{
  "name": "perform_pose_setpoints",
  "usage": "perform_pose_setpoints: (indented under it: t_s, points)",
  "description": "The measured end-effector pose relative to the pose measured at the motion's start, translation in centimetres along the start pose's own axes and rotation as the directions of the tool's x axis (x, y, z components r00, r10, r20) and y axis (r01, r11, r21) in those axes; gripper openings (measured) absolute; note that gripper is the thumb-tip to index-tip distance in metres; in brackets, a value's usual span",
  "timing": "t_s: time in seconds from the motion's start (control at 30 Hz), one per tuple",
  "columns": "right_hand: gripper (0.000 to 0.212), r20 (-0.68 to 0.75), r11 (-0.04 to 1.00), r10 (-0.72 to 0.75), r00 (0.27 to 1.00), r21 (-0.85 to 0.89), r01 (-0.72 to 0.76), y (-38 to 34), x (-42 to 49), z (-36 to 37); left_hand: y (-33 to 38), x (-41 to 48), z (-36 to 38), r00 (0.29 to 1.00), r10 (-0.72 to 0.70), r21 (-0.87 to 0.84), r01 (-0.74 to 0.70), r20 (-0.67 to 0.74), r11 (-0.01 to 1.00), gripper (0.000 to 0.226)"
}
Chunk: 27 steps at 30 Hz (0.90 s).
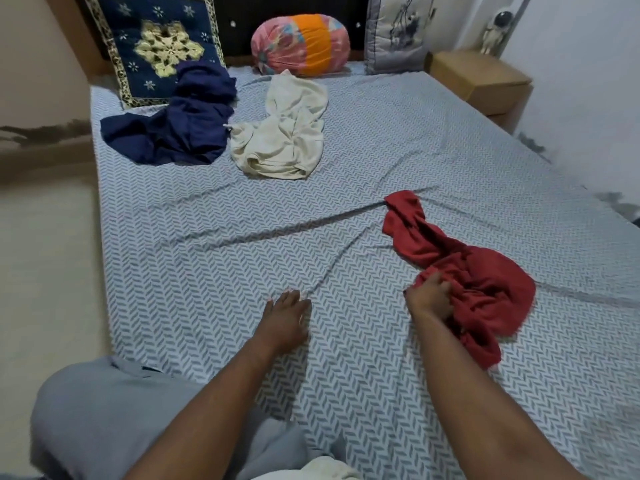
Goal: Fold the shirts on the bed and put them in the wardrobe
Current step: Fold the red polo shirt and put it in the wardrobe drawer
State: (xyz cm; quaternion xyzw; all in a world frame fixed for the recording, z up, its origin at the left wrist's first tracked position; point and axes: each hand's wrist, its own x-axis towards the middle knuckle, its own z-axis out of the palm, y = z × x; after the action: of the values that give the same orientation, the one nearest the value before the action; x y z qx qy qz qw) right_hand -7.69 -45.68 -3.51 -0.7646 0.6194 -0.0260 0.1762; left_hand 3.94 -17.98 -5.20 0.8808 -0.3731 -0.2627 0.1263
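The bed (207, 254) carried a crumpled navy shirt (180, 129), a cream shirt (284, 133) just beside it, a red shirt (460, 268) apart, and a bolster (301, 43).

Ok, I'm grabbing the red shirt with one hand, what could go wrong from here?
1. The right hand grips the red shirt in a crumpled bunch; lifting it so may leave it twisted and hard to lay flat.
2. The bedsheet is ridged near the left hand, so folds could come out uneven unless smoothed.
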Motion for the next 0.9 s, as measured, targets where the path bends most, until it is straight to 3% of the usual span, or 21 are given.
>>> perform_pose_setpoints:
  t_s: [0.07, 0.17, 0.3, 0.43, 0.5, 0.6, 0.63, 0.67, 0.73, 0.77, 0.8, 0.83, 0.9]
  points:
    - [0.042, 0.059, 0.998, -0.049, 0.997, 0.043, 0.046, -0.5, 0.0, -0.3, -0.3, -0.3, -0.3, 0.999, 0.013, -0.057, -0.016, -0.05, 0.998, 0.065]
    - [0.022, 0.084, 0.961, -0.256, 0.963, 0.131, 0.244, -3.0, -1.1, -0.9, -0.7, -0.6, -1.7, 0.996, -0.027, -0.257, 0.005, -0.084, 0.966, 0.062]
    - [0.016, 0.238, 0.833, -0.543, 0.805, 0.277, 0.479, -9.0, -5.8, -1.0, -1.6, -1.2, -3.6, 0.992, -0.114, -0.547, 0.063, -0.06, 0.835, 0.072]
    - [0.013, 0.283, 0.678, -0.695, 0.662, 0.564, 0.471, -15.8, -12.8, -1.7, -1.8, -2.9, -5.2, 0.996, -0.088, -0.793, 0.052, -0.002, 0.607, 0.091]
    - [0.016, 0.339, 0.595, -0.767, 0.544, 0.694, 0.406, -18.4, -16.1, -1.8, -1.0, -3.6, -5.8, 0.998, -0.051, -0.876, -0.007, -0.036, 0.482, 0.074]
    - [0.025, 0.517, 0.562, -0.808, 0.283, 0.821, 0.103, -20.9, -19.8, -2.0, -0.1, -4.6, -7.2, 0.97, -0.201, -0.965, -0.088, -0.14, 0.247, 0.032]
    - [0.028, 0.534, 0.56, -0.809, 0.247, 0.827, 0.044, -21.4, -20.5, -2.3, -0.2, -5.0, -7.7, 0.947, -0.286, -0.984, -0.114, -0.149, 0.134, 0.024]
    - [0.03, 0.507, 0.55, -0.81, 0.296, 0.832, 0.079, -21.6, -20.1, -2.1, -0.7, -5.2, -8.1, 0.913, -0.383, -0.99, -0.133, -0.137, 0.038, 0.024]
    - [0.038, 0.296, 0.51, -0.831, 0.471, 0.744, 0.432, -21.8, -18.0, -2.1, -2.3, -5.9, -8.5, 0.869, -0.488, -0.988, -0.139, -0.088, -0.069, 0.028]
    - [0.045, 0.191, 0.485, -0.856, 0.48, 0.617, 0.62, -21.5, -16.1, -2.0, -3.0, -6.4, -8.6, 0.869, -0.491, -0.989, -0.12, -0.06, -0.091, 0.028]
    - [0.053, 0.178, 0.453, -0.889, 0.422, 0.485, 0.748, -21.2, -14.6, -1.9, -3.9, -7.1, -8.7, 0.876, -0.481, -0.99, -0.095, -0.034, -0.104, 0.028]
    - [0.061, 0.27, 0.444, -0.892, 0.362, 0.375, 0.814, -20.7, -13.2, -1.6, -4.5, -8.0, -8.9, 0.89, -0.457, -0.99, -0.071, -0.009, -0.118, 0.029]
    - [0.073, 0.573, 0.446, -0.776, 0.264, 0.202, 0.872, -19.4, -11.7, -0.8, -5.8, -9.2, -9.5, 0.921, -0.388, -0.986, -0.037, 0.029, -0.161, 0.03]
